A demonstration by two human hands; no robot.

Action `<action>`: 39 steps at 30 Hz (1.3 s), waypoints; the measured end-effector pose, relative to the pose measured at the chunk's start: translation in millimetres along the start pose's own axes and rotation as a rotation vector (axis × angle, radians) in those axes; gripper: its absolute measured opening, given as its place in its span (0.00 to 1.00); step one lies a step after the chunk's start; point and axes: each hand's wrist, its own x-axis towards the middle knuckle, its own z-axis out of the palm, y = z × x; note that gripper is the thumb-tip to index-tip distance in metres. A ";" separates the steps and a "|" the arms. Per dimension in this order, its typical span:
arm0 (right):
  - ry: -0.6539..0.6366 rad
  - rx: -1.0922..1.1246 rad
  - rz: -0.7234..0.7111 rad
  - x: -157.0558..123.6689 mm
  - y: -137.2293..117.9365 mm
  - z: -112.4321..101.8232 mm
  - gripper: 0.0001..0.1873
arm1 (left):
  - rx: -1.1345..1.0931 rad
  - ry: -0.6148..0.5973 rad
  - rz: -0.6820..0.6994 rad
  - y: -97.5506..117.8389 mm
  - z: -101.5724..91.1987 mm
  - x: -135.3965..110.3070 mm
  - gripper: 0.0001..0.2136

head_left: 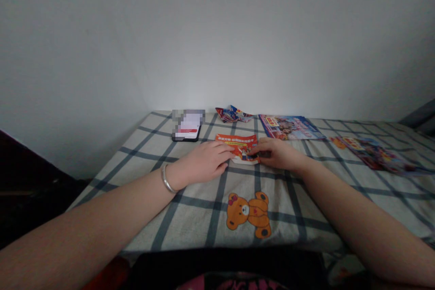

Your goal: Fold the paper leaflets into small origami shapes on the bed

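A small orange leaflet with white lettering and cartoon figures lies between my hands, its edges slightly lifted. My left hand, with a silver bangle at the wrist, rests its stretched fingers on the leaflet's left part. At the right edge, my right hand has its fingers bent around the paper; its fingertips are partly hidden. Just behind the leaflet is a crumpled, colourful piece of printed paper. A stack of blue and pink flyers lies to the right, beyond my right hand.
A phone with a lit screen lies at the back left. More flyers lie at the far right, beyond my right forearm. The checked tablecloth bears a printed bear near the front edge. A pale wall stands behind the table.
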 end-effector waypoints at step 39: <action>0.082 -0.120 0.275 17.7 -15.2 19.0 0.09 | -0.310 -0.053 0.133 -8.6 -8.5 -0.4 0.12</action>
